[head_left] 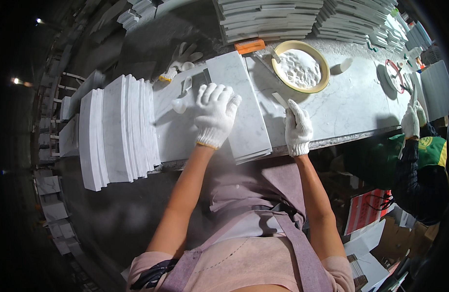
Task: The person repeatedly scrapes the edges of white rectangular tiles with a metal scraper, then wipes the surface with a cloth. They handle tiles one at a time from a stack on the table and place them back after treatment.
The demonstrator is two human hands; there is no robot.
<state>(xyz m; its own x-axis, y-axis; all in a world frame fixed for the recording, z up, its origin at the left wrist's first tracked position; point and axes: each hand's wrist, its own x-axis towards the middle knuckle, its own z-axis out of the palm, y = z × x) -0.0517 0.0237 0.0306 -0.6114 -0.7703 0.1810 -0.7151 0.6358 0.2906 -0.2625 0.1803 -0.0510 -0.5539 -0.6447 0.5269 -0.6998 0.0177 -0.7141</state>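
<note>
My left hand (217,114), in a white knit glove, lies with its fingers outstretched on the left side of a pale veined marble tile (248,117). Beneath that tile at least one more shows at its near edge. In its white glove my right hand (298,130) is closed around a small tool with a flat, pale blade (280,100); its handle is hidden in the fingers. Just left of my left hand is a small translucent white object (179,105), too blurred to name. Beyond my right hand stands a yellow-rimmed bowl (325,83) of lumpy white material, a flat-bladed tool (274,56) leaning inside.
Several tiles (117,129) stand on edge at the left. Stacked tiles (268,19) line the back, near an orange block (250,46). A loose glove (180,62) lies at the back left. At the right, a co-worker's gloved hand (410,121) is beside a round red-rimmed container (394,75).
</note>
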